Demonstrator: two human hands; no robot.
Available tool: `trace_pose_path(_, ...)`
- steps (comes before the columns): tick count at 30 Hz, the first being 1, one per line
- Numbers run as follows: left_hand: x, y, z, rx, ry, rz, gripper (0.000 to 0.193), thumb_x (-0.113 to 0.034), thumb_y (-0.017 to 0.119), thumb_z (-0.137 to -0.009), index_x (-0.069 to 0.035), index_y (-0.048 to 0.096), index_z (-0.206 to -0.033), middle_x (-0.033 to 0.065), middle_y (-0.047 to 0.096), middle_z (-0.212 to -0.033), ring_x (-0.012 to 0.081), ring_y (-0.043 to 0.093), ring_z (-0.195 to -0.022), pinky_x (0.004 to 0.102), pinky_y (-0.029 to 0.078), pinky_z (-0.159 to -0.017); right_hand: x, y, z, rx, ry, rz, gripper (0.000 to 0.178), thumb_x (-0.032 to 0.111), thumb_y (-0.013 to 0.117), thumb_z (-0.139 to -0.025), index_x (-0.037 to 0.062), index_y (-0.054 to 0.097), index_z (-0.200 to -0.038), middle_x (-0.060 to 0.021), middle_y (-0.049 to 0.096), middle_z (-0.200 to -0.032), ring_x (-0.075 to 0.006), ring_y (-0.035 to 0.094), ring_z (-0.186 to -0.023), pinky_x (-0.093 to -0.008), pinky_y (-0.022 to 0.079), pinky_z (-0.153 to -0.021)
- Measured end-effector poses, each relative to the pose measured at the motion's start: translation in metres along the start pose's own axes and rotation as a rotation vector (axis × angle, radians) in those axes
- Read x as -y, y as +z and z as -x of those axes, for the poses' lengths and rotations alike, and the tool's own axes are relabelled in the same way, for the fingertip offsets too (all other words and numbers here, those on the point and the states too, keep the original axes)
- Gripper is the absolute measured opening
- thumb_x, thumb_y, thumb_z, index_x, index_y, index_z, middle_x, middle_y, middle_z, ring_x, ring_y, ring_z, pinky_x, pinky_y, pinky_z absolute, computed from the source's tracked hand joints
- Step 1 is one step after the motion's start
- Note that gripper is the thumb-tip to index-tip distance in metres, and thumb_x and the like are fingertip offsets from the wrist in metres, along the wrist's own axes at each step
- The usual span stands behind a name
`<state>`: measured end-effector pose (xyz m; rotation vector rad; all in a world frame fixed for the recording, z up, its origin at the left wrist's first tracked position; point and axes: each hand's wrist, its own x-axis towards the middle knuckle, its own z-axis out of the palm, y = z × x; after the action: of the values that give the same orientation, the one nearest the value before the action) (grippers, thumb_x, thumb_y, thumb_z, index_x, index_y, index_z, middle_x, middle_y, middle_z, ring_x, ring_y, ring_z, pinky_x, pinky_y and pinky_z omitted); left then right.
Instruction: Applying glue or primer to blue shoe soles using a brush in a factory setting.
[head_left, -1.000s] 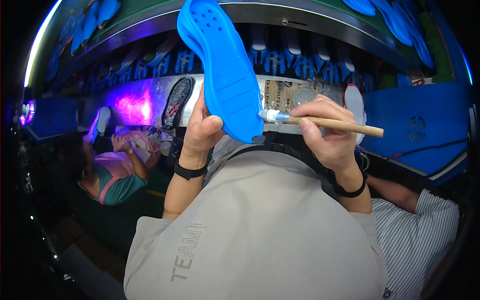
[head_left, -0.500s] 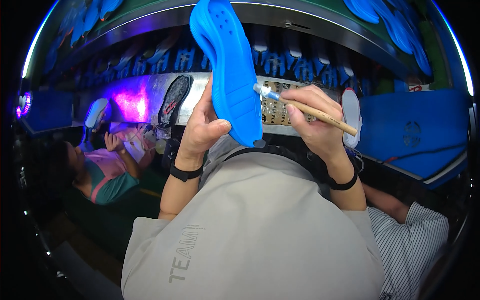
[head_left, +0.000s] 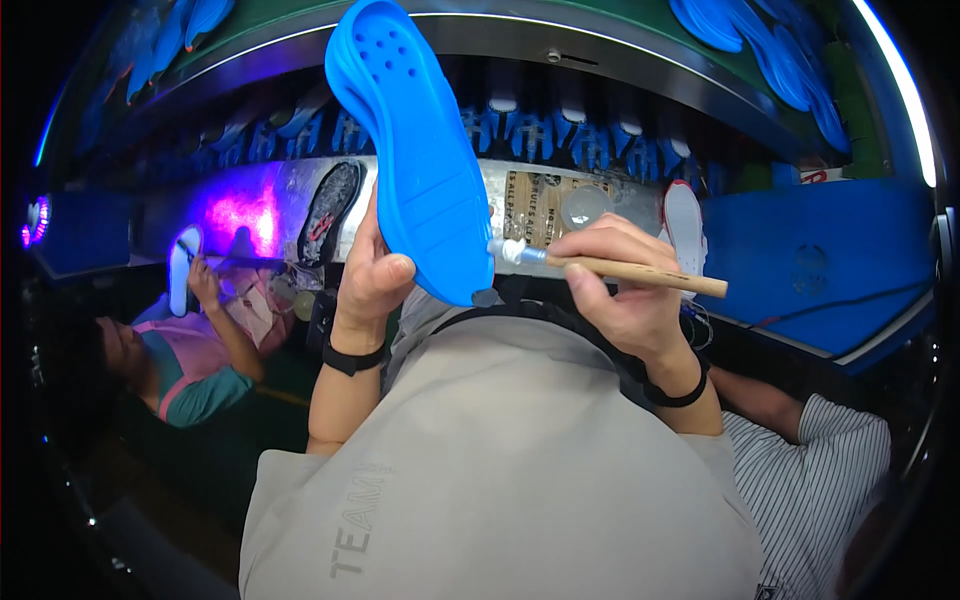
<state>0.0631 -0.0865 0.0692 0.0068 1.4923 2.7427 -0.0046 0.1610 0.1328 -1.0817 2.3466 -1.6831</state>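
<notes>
Working over a long metal bench (head_left: 270, 205), lit pinkish-purple at left, with hands apart. Clamping a blue molded shoe sole (head_left: 425, 190) in the left hand (head_left: 372, 280), above the bench, slanting left toward its holed far end. With a dark shoe (head_left: 328, 215) on the bench, left of the sole. Gripping a wooden-handled brush (head_left: 610, 268) in the right hand (head_left: 635, 300). Touching, or nearly touching, the sole's right edge with its tip.

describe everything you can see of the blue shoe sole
The blue shoe sole looks like smooth moulded foam or rubber, with round holes toward its far end, shallow crosswise lines nearer and a dark patch at its near tip. It leans left at the top, in the grip of the left hand; a brush touches or nearly touches its right edge.
</notes>
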Motion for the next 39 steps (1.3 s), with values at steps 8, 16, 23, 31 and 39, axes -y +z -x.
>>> trace_pose_path(8, -0.003, -0.012, 0.008, 0.102, -0.064, 0.25, 0.112, -0.059, 0.075, -0.073, 0.004, 0.028, -0.152, 0.0294, 0.05, -0.14, 0.0427, 0.062, -0.117, 0.0474, 0.057, -0.092, -0.012, -0.007, 0.019, -0.25, 0.153, -0.108, 0.018, 0.0, 0.062, -0.085, -0.0044, 0.069, -0.101, -0.0085, 0.065, -0.086, -0.0133, 0.059, -0.076, -0.0248, 0.045, -0.068)
trace_pose_path(16, -0.069, -0.037, -0.03, 0.186, 0.001, 0.196, 0.118, -0.068, 0.072, -0.074, 0.003, 0.024, -0.155, 0.0321, 0.045, -0.143, 0.0463, 0.056, -0.121, 0.0545, 0.057, -0.086, -0.033, -0.014, 0.06, -0.402, 0.31, -0.177, 0.021, -0.002, 0.055, -0.097, -0.0071, 0.064, -0.115, -0.011, 0.065, -0.102, -0.0141, 0.064, -0.089, -0.0261, 0.051, -0.085)
trace_pose_path(23, -0.193, -0.07, -0.208, 0.072, 0.283, 0.239, 0.063, -0.035, 0.065, -0.096, -0.003, 0.039, -0.143, 0.0191, 0.054, -0.139, 0.0362, 0.054, -0.127, 0.0486, 0.045, -0.108, -0.037, -0.007, 0.059, -0.396, 0.381, -0.106, 0.021, 0.001, 0.057, -0.097, -0.0063, 0.064, -0.116, -0.0112, 0.067, -0.106, -0.013, 0.065, -0.09, -0.0247, 0.051, -0.084)
trace_pose_path(31, -0.213, -0.209, -0.183, -0.958, 0.378, -0.356, 0.092, -0.015, 0.068, -0.093, -0.006, 0.001, -0.155, 0.0359, 0.05, -0.121, 0.037, 0.072, -0.075, 0.053, 0.064, -0.068, -0.074, -0.013, 0.084, -0.451, 0.52, -0.123, 0.016, 0.005, 0.06, -0.098, -0.0026, 0.066, -0.111, -0.0068, 0.067, -0.095, -0.0108, 0.063, -0.086, -0.0216, 0.048, -0.076)
trace_pose_path(39, -0.23, -0.263, -0.186, -0.884, 0.263, -0.484, 0.03, -0.008, 0.061, -0.096, 0.018, 0.052, -0.108, 0.0286, 0.07, -0.096, 0.0313, 0.074, -0.073, 0.0399, 0.066, -0.069, -0.136, -0.017, 0.083, -0.461, 0.574, 0.008, 0.012, 0.01, 0.066, -0.094, -0.0009, 0.067, -0.1, -0.0014, 0.066, -0.083, -0.0078, 0.06, -0.079, -0.022, 0.047, -0.071)
